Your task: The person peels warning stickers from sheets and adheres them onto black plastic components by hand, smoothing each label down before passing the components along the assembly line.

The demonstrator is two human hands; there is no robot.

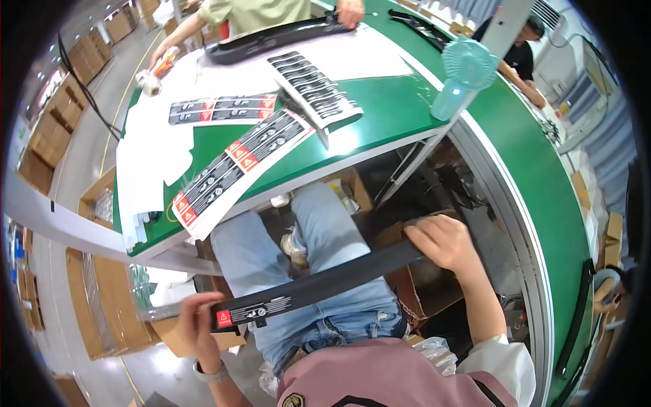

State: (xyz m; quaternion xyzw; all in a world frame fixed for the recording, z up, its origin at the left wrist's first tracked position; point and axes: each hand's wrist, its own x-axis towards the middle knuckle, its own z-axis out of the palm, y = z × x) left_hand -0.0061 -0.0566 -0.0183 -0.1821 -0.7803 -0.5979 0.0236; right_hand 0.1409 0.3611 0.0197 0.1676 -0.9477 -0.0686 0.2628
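Note:
A long, slightly curved black plastic strip (pixel 339 277) lies across above my lap, its left end lower than its right. Near the left end it carries a black label with a red warning patch (pixel 252 313). My left hand (pixel 198 322), a band on its wrist and a little blurred, has its fingers closed around that end. At the other end my right hand (pixel 444 243) grips the strip, thumb and fingers wrapped over it. Sheets of black-and-red labels (pixel 237 163) rest on the green table (pixel 393 112) in front of me.
A teal fan (pixel 464 74) stands by a white post at the table's right. Across the table a person (pixel 264 10) handles another black strip (pixel 281 41). Cardboard boxes (pixel 102 305) stand on the left, and an open carton (pixel 424 292) sits under the table.

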